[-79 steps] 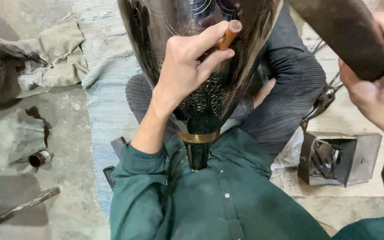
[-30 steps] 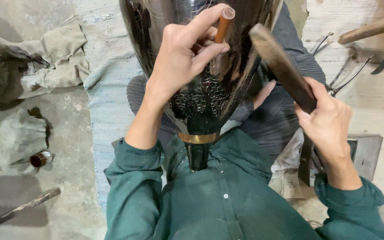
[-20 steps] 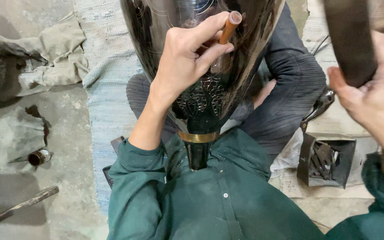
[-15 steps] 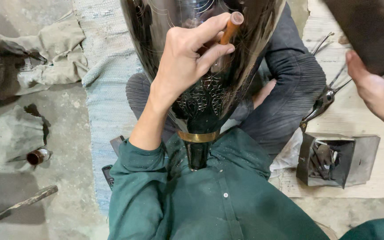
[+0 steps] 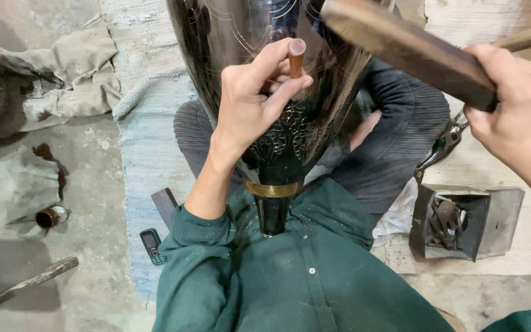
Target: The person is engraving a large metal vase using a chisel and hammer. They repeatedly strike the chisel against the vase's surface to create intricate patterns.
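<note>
A large dark shiny metal vase (image 5: 241,37) with engraved patterns and a brass band (image 5: 273,189) at its neck rests in my lap, neck toward me. My left hand (image 5: 250,101) pinches a small copper-coloured chisel (image 5: 295,56) upright against the vase's surface. My right hand (image 5: 517,120) grips a dark wooden mallet bar (image 5: 401,52), whose end hangs above and right of the chisel head, apart from it.
A metal box of tools (image 5: 456,221) sits at my right on a pale board. Pliers (image 5: 440,147) lie beside my knee. A small phone (image 5: 152,246) lies on the blue rug (image 5: 145,123). Rags (image 5: 50,67), a small can (image 5: 50,216) and a rod (image 5: 23,286) are at the left.
My right hand has swung the mallet bar down and left, from the upper right corner toward the chisel head. The left hand and chisel have stayed on the vase.
</note>
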